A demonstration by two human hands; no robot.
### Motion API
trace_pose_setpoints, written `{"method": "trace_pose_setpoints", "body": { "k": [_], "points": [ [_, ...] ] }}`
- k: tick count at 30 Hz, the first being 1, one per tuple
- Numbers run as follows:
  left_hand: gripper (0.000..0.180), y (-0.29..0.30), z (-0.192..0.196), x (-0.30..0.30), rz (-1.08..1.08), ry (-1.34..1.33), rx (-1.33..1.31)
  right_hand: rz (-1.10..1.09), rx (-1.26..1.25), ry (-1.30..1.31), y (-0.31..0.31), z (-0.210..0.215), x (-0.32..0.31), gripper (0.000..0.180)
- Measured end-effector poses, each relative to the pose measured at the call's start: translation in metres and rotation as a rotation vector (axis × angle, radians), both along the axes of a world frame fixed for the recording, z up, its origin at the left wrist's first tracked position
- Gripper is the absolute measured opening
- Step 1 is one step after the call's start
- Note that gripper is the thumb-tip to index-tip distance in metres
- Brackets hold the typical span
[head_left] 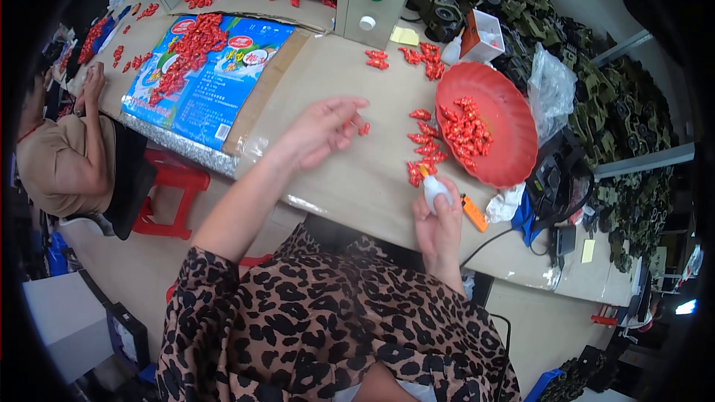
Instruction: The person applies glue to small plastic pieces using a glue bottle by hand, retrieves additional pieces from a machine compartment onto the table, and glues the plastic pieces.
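Observation:
My left hand (322,134) is over the middle of the table, with a small red part (364,129) at its fingertips, apparently pinched. In my right hand (438,232) is a white squeeze bottle (437,193) with a yellowish tip. That tip points up and left, close to a column of small glossy red figure-like pieces (426,148) on the table. Beside this column stands a scalloped red bowl (514,115), which holds a heap of similar red pieces (469,134). Part of the bottle is hidden by my fingers.
An orange cutter-like tool (474,214) and a crumpled white tissue (505,203) lie right of my right hand. Red pieces cover a blue printed cardboard sheet (205,115). A machine post with buttons (376,0) rises behind. Another person (71,156) sits at left.

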State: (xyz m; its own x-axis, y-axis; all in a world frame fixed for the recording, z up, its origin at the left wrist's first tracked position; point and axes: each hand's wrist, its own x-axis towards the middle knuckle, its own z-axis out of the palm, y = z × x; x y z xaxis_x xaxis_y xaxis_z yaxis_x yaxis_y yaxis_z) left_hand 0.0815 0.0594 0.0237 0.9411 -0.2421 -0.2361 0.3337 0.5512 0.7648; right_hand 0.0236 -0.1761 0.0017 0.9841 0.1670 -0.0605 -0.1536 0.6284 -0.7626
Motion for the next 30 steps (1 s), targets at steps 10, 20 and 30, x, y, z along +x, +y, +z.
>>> {"method": "trace_pose_setpoints", "body": {
  "k": [10,20,30],
  "points": [
    [0.029,-0.050,-0.012,-0.068,0.094,-0.263,0.246,0.020,0.375,0.000,-0.002,0.015,0.015,0.018],
    [0.023,-0.064,-0.027,-0.064,0.236,-0.236,0.279,-0.022,0.115,-0.145,0.015,0.012,0.014,0.019],
    [0.022,-0.073,-0.040,-0.064,0.406,-0.293,0.305,-0.222,-0.393,-0.451,0.019,-0.003,0.002,0.026]
  ]
}}
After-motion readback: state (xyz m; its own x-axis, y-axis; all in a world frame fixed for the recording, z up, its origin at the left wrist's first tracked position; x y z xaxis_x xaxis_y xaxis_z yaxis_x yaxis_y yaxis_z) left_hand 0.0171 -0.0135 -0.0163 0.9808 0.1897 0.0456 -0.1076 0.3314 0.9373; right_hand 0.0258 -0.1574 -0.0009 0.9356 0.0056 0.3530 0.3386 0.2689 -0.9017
